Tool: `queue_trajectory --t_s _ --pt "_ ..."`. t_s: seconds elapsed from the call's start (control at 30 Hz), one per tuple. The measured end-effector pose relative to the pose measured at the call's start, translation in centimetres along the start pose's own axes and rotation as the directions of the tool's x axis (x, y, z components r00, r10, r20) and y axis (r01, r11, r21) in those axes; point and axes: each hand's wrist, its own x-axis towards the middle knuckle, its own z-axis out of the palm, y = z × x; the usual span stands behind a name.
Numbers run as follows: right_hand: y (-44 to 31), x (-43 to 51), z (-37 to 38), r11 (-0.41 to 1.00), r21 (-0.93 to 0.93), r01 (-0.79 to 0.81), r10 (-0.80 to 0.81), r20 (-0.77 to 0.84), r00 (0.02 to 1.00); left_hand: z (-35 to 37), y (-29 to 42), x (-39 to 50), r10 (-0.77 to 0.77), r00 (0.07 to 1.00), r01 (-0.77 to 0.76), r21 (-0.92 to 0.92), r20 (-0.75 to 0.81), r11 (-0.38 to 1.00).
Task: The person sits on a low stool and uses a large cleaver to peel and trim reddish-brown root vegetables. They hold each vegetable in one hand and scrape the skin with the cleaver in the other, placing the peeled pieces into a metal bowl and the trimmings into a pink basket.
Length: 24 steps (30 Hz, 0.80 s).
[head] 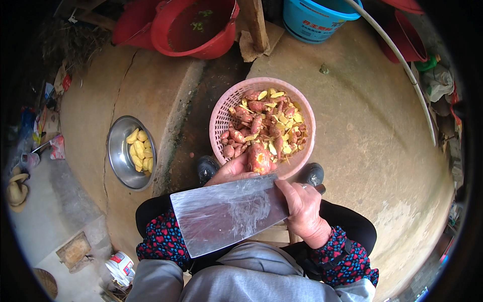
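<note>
My right hand [305, 209] grips a wide cleaver [230, 215] by its dark handle, the thumb side pressed against the blade. My left hand [234, 170] holds a red-skinned sweet potato [259, 157] with some yellow flesh bared, close to the cleaver's far edge. Part of the left hand is hidden behind the blade. Just beyond is a pink plastic basket [216, 113] on the ground, holding unpeeled sweet potatoes and yellow-and-red peelings [285, 124]. To the left stands a steel basin [120, 151] with several peeled yellow pieces [140, 149] in it.
Red tubs [194, 47], one with water and leaves, stand ahead beside a wooden post [256, 26]. A blue bucket [317, 22] is further right, near a curved pale pole [400, 60]. Dark shoes [206, 168] flank the basket. A step edge [175, 113] runs left of it.
</note>
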Motion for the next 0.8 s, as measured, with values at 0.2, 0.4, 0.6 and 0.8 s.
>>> queue_trajectory --t_s 0.2,0.4,0.6,0.8 --pt "0.1 -0.1 0.0 1.0 0.006 -0.005 0.005 0.007 1.0 -0.1 0.0 0.5 -0.038 0.999 0.039 -0.089 0.012 0.995" --pt "0.2 -0.1 0.0 1.0 -0.002 -0.004 0.004 0.019 1.0 0.1 0.3 0.8 0.086 0.995 -0.089 0.073 0.042 0.993" --pt "0.2 0.1 -0.1 1.0 0.007 -0.001 0.001 0.017 1.0 -0.8 -0.2 1.0 0.12 0.991 -0.124 0.083 0.054 0.989" --pt "0.3 0.1 -0.1 1.0 0.004 -0.011 0.01 0.021 1.0 -2.1 -0.9 1.5 -0.059 0.997 0.068 -0.194 0.052 0.979"
